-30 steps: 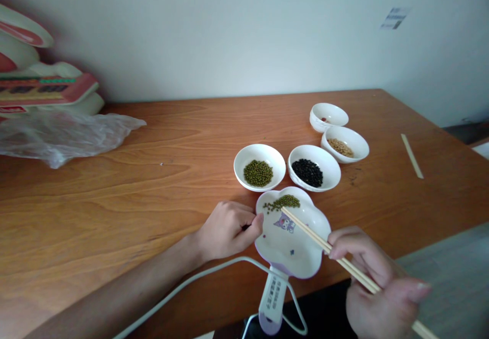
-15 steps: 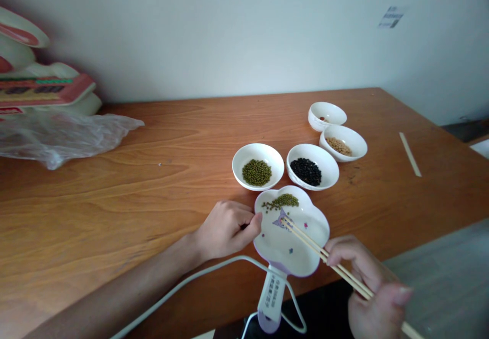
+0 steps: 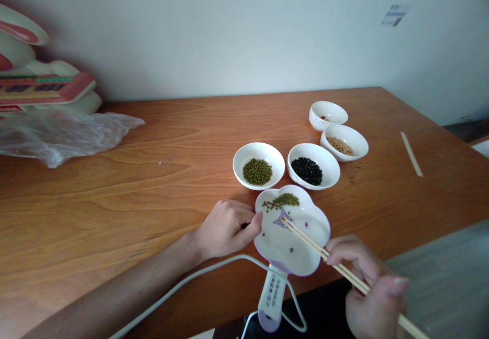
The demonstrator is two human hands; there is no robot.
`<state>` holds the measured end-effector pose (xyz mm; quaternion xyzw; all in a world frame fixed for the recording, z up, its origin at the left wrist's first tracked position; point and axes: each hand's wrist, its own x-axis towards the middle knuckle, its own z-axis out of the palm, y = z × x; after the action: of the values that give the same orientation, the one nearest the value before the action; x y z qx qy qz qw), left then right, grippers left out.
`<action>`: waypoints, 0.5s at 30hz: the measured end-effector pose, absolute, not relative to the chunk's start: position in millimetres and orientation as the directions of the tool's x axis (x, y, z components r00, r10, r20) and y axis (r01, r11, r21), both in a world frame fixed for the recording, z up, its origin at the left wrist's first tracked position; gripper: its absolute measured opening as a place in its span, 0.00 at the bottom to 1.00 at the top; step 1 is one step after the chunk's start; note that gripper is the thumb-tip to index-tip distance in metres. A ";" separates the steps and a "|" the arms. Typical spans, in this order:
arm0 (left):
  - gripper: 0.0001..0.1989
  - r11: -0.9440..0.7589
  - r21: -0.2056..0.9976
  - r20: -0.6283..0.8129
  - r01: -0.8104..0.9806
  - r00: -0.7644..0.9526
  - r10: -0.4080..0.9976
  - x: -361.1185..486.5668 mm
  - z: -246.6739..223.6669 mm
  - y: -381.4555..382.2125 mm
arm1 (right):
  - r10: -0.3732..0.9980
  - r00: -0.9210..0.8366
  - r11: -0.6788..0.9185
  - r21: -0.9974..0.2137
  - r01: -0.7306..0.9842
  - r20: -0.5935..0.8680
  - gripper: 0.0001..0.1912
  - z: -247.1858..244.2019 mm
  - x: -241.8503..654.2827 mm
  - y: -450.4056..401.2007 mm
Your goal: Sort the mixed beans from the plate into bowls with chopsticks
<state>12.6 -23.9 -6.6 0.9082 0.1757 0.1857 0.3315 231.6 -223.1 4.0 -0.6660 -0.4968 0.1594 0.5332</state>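
- Pale wooden chopsticks [image 3: 305, 238] sit in the narrow grip of my right hand [image 3: 372, 290], lower right; their tips nearly meet over the dish's printed figure. I can't tell whether they pinch a bean.
- For a clean pinch, I'd judge a light squeeze best, with the tips even and low, since round beans slip easily.
- Curled fingers on my left hand [image 3: 225, 229] bring the thumb to the dish's left rim; I can't tell if they grip it. Light steadying there would help against sliding.
- The flower-shaped dish [image 3: 273, 244], lower centre, carries loose green beans [image 3: 288, 199] near its far rim.
- Beyond it, centre, stand a bowl of green beans [image 3: 240, 169] and a bowl of black beans [image 3: 330, 166].
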 end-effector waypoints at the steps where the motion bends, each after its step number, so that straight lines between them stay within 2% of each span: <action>1: 0.28 -0.717 0.668 0.217 0.199 0.870 0.443 12.5 -7.1 -23.9 | 0.826 0.461 0.071 -0.871 0.485 0.324 0.44 3.9 231.5 -222.4; 9: 0.28 -0.718 0.666 0.220 0.200 0.868 0.445 12.5 -5.5 -24.1 | 0.754 0.505 0.117 -0.842 0.527 0.421 0.45 17.9 226.7 -212.4; 15: 0.28 -0.720 0.661 0.213 0.212 0.867 0.451 12.5 -6.8 -24.9 | 0.739 0.528 0.032 -0.805 0.593 0.419 0.48 21.9 235.8 -225.7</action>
<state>12.5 -24.9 -6.8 0.9092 0.1824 0.1826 0.3267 235.8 -225.7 21.9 -0.6922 -0.4809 0.0683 0.5338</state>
